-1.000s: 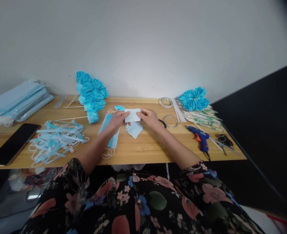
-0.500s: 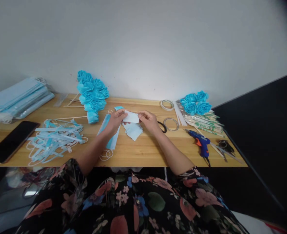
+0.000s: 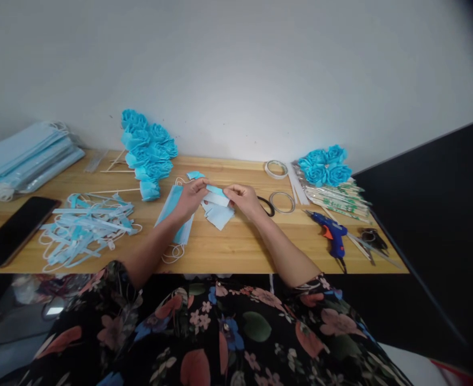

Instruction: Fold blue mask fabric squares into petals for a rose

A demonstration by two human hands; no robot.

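My left hand (image 3: pixel 188 198) and my right hand (image 3: pixel 243 198) together pinch a small rectangular piece of mask fabric (image 3: pixel 216 195), white on one face and blue on the other, just above the wooden table (image 3: pixel 228 246). The piece is tilted so its blue edge shows on top. Under it lie several cut light-blue fabric pieces (image 3: pixel 219 214). A whole blue face mask (image 3: pixel 174 214) lies beneath my left wrist, its ear loop trailing toward the front edge. A small blue scrap (image 3: pixel 195 175) sits just behind my hands.
Blue fabric roses on sticks (image 3: pixel 147 150) lie at the back; more roses (image 3: pixel 323 165) rest on packed chopsticks at right. Tape rolls (image 3: pixel 281 201), black scissors (image 3: pixel 265 206), a blue glue gun (image 3: pixel 331 236), a trimmings pile (image 3: pixel 87 225), a phone (image 3: pixel 13 228) and stacked masks (image 3: pixel 27 158) surround me.
The fabric piece has tipped from facing me flat and white to lying tilted, with its blue side showing on top. Both hands lowered slightly toward the table.
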